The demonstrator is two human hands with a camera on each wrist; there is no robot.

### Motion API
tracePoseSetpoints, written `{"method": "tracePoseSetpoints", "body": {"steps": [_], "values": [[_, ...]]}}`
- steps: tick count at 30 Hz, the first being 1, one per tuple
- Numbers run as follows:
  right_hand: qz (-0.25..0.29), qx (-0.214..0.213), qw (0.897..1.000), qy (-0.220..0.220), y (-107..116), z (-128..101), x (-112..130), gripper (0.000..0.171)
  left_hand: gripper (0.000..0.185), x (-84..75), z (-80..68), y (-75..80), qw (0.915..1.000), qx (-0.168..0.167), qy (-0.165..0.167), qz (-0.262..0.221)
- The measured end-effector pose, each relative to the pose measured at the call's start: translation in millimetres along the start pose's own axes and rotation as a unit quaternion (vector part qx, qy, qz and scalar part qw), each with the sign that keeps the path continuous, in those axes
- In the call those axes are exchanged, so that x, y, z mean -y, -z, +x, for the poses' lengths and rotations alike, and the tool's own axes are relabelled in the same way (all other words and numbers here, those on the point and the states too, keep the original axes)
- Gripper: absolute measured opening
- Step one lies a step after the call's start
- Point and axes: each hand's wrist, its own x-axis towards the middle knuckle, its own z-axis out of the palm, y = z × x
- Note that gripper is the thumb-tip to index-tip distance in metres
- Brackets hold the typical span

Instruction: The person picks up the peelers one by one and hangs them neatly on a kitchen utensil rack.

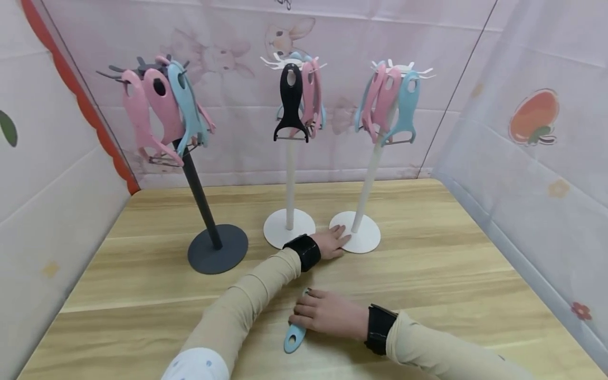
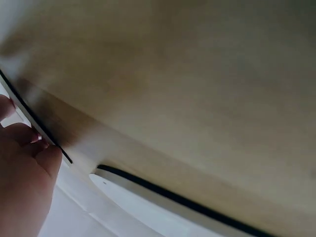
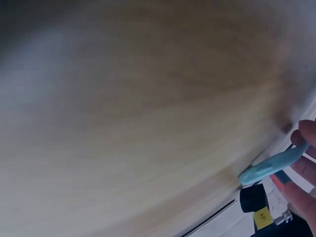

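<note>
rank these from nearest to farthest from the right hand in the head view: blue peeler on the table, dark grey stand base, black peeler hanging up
1. blue peeler, under the right hand, touching its fingers.
2. dark grey stand base, on the table, to the left.
3. black peeler, hanging high on the middle white stand.

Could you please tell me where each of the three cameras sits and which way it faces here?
Head: worn on the head, looks forward and down at the table, three stands, left hand, right hand, both sleeves.
Left wrist: low at the left hand, faces tabletop and a white stand base.
Right wrist: beside the right hand's fingers, faces blurred tabletop.
Shared: the blue peeler in head and right wrist views.
</note>
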Motion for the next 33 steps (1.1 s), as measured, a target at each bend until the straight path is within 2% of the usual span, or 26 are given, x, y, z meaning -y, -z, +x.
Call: {"method": "tracePoseSetpoints", "body": {"steps": [7, 9, 11, 14, 17, 19, 21, 24, 26, 28, 29, 31, 32, 33], "values": [[0.061, 0.011, 0.998, -0.021, 5, -29, -9, 0.029, 0.061, -6.6, -1.7, 0.1, 0.9987, 0.028, 0.038, 0.021], [0.089, 0.015, 0.995, -0.038, 10, -42, -16, 0.033, 0.061, -7.8, -2.1, 0.8, 0.9982, 0.032, 0.045, 0.024], [0.112, 0.001, 0.992, -0.063, 17, -55, -26, 0.038, 0.061, -8.3, -2.8, 0.9, 0.9983, 0.026, 0.045, 0.027], [0.156, -0.056, 0.979, -0.120, 31, -73, -46, 0.042, 0.060, -8.2, -3.8, -0.1, 0.9986, 0.014, 0.037, 0.036], [0.193, -0.134, 0.956, -0.175, 50, -89, -70, 0.040, 0.059, -7.2, -4.7, -1.9, 0.9986, 0.006, 0.026, 0.045], [0.204, -0.181, 0.942, -0.196, 64, -96, -84, 0.032, 0.059, -6.8, -5.4, -2.4, 0.9985, 0.006, 0.025, 0.048], [0.195, -0.224, 0.932, -0.209, 77, -102, -98, 0.034, 0.059, -6.9, -5.9, -1.4, 0.9985, 0.011, 0.028, 0.046], [0.153, -0.285, 0.918, -0.230, 95, -107, -114, 0.047, 0.060, -7.1, -3.4, -1.8, 0.9978, 0.028, 0.043, 0.041], [0.126, -0.324, 0.902, -0.256, 104, -110, -124, 0.048, 0.061, -4.8, 2.9, -6.2, 0.9972, 0.037, 0.051, 0.041], [0.119, -0.367, 0.875, -0.291, 113, -113, -134, 0.047, 0.063, 0.4, 13.4, -15.8, 0.9961, 0.043, 0.058, 0.051], [0.120, -0.386, 0.860, -0.312, 117, -114, -139, 0.046, 0.065, 9.2, 24.1, -31.0, 0.9967, 0.024, 0.051, 0.058], [0.134, -0.426, 0.818, -0.363, 125, -115, -151, 0.048, 0.068, 16.9, 34.8, -43.7, 0.9964, 0.015, 0.048, 0.069], [0.145, -0.441, 0.793, -0.395, 130, -115, -157, 0.052, 0.069, 23.5, 41.7, -54.6, 0.9966, -0.005, 0.038, 0.074], [0.154, -0.453, 0.767, -0.427, 135, -115, -163, 0.056, 0.070, 24.3, 43.4, -56.7, 0.9963, -0.006, 0.036, 0.078]]}}
